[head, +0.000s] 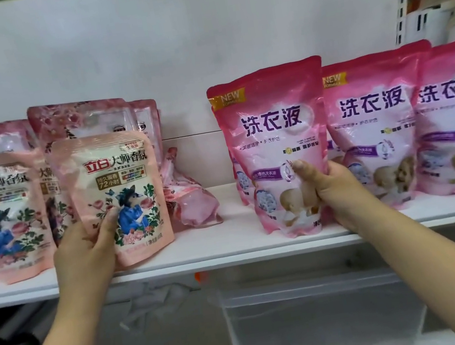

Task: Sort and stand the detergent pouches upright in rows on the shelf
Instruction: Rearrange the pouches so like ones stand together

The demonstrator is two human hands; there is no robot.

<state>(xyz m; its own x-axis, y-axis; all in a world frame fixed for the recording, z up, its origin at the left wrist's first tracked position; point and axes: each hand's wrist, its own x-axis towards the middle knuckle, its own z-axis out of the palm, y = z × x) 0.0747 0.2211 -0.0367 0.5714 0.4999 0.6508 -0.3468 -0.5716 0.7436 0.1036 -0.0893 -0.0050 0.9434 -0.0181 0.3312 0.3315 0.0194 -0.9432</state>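
At the far left of the white shelf (232, 246), pale pink floral detergent pouches with a blue-dressed figure printed on the front (1, 216) stand upright, with taller rose-patterned pink pouches (84, 118) behind them. Just to their right, the left hand (88, 249) grips another pale pink floral pouch of the same kind (121, 190) by its lower left corner, thumb pressed across the front beside the printed figure and the other fingers hidden behind it; this pouch stands at the shelf's front edge, tilted slightly, and overlaps the pouches at its left. Immediately right of it, a crumpled pink floral pouch (188, 197) lies slumped on its side on the shelf, apart from both hands. A bare stretch of shelf separates it from the bright pink group. There the right hand (331, 188) holds a bright pink plastic detergent pouch with purple lettering and a yellow "NEW" corner tag (275, 140), thumb curled over the lower front and the fingers wrapped round its right edge; the pouch stands upright near the front edge, with another like it partly visible behind. To the right, touching it, two more bright pink pouches of the same design (378, 129) stand upright side by side to the frame's edge. Below the shelf sits a translucent plastic bin (320, 322).
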